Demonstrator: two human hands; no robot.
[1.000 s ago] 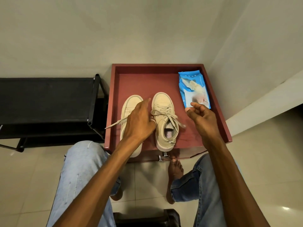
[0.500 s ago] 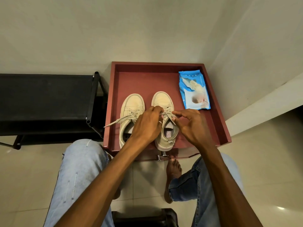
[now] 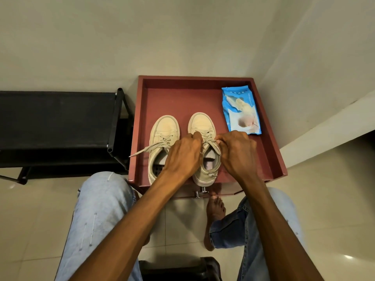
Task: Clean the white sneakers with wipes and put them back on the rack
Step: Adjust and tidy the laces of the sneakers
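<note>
Both hands are on the same shoe here. The left hand has its fingers curled down over the laces of the sneaker right under it, gripping them up by the top eyelets. The right hand pinches the other side of those laces between thumb and fingertips, just across the tongue from the left one. So both are closed on the laces, and the two hands are close together.

That sneaker sits on the red counter with its toe pointing away from the person and its heel at the front edge, between the two wrists. The other sneaker lies parallel, just beside the left hand on its outer side and partly covered by the left wrist. It has one loose lace trailing toward the counter's left rim.

The blue wipes pack lies flat just past the right hand, looking almost in contact with its knuckles from this angle. The black rack stands well off to the left of the left hand, right next to the counter.
</note>
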